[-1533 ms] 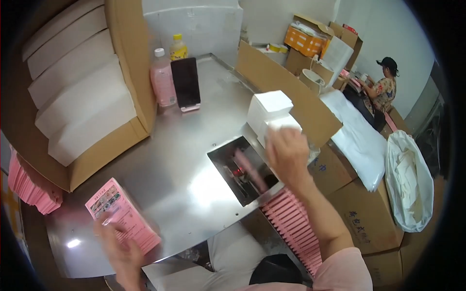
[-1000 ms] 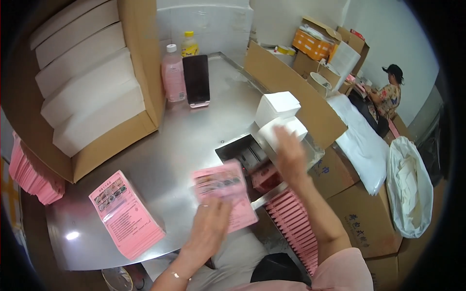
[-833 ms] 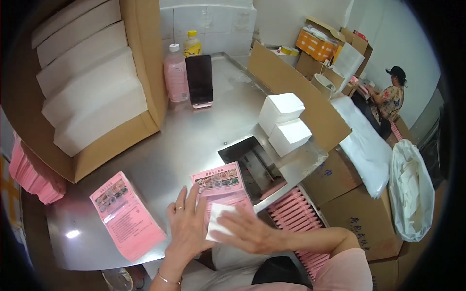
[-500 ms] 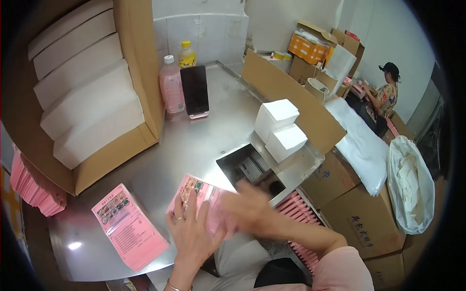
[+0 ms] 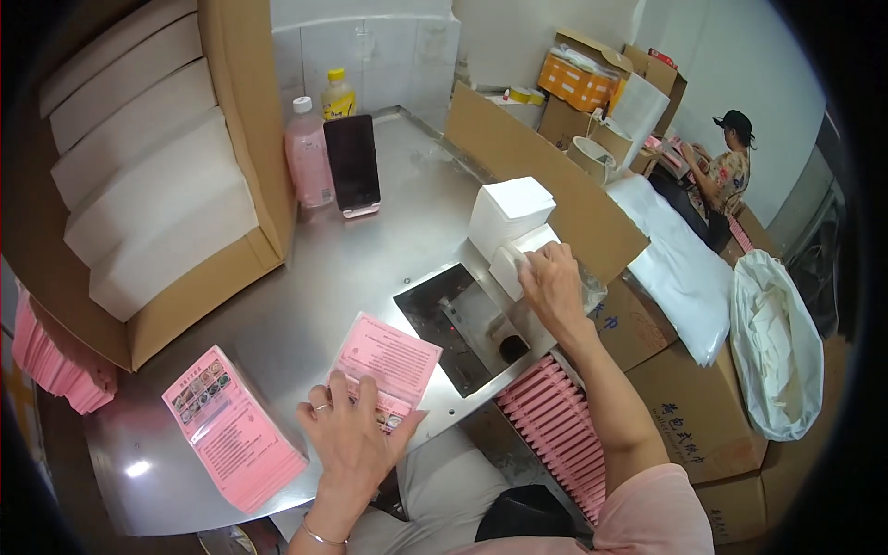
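My left hand [image 5: 351, 427] lies fingers apart on a pink printed paper packet [image 5: 388, 356] near the table's front edge. Small food pictures on it show by my fingertips. My right hand [image 5: 557, 289] reaches out past the metal slot and pinches the lower block of white folded tissues [image 5: 506, 270]; its fingertips partly cover that block. Right behind it stands a second block of white tissues [image 5: 511, 211]. To the left of my left hand, a thick stack of matching pink printed packets [image 5: 236, 430] rests on the steel table [image 5: 268, 338].
A rectangular slot [image 5: 462, 328] is cut into the tabletop. Below it, a row of pink packets [image 5: 555, 421] stands on edge. An open carton of white tissue blocks [image 5: 176, 231] is at left; a phone [image 5: 352, 166] and bottles stand behind. Another person [image 5: 726, 171] sits far right.
My right hand has moved from above the pink packet, away to the right, onto the white tissues. Under my left hand, the pink paper now shows mostly text. The view has shifted slightly.
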Tool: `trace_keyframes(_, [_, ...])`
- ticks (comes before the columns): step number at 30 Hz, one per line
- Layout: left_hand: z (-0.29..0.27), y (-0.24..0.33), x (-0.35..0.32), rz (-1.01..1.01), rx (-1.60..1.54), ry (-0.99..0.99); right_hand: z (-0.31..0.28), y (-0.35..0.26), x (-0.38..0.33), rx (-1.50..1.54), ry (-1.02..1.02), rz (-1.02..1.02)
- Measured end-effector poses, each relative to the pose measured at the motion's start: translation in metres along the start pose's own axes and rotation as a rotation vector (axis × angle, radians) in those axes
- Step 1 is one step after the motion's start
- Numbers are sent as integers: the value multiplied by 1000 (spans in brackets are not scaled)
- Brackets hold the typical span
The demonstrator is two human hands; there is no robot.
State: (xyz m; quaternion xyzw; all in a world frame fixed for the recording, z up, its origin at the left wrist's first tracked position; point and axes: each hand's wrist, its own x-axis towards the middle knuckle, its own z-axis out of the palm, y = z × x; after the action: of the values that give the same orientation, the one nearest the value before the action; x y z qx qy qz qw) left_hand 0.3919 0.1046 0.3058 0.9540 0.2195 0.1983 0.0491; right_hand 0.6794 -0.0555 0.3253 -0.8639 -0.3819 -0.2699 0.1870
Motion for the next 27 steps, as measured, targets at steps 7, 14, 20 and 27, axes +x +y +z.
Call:
trace_keyframes(7, [9, 9, -6, 201, -314, -116, 11, -28, -29, 173, 155, -279])
trace_keyframes(14, [-1, 0, -1, 89, -267, -37, 16, -143, -89, 436, -17, -618])
trace_keyframes(20, [-29, -3, -9, -22, -376, -134, 77, -106, -46, 291, -377, -287])
trace_keyframes(27, [-29, -35, -38, 180, -383, 145, 26, -68, -45, 80, -615, -252])
